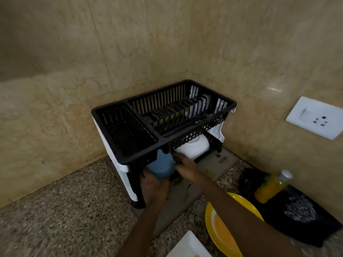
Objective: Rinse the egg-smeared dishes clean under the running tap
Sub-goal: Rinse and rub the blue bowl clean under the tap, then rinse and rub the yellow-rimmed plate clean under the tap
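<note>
One blue cup (160, 165) under the rack (163, 138) is gripped by the left hand (154, 186), apparently for removal; the right hand's (185, 168) hold cannot be told. The smeared yellow plate (220, 234) is left on the desk (55, 210).

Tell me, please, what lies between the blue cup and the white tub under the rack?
The right hand, reaching between blue cup and white tub; head view.

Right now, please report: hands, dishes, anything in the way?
Hands: left hand grips blue cup under black rack; right hand beside it, grip unclear. Egg-smeared yellow plate lies on counter. Rack overhangs cup.
</note>
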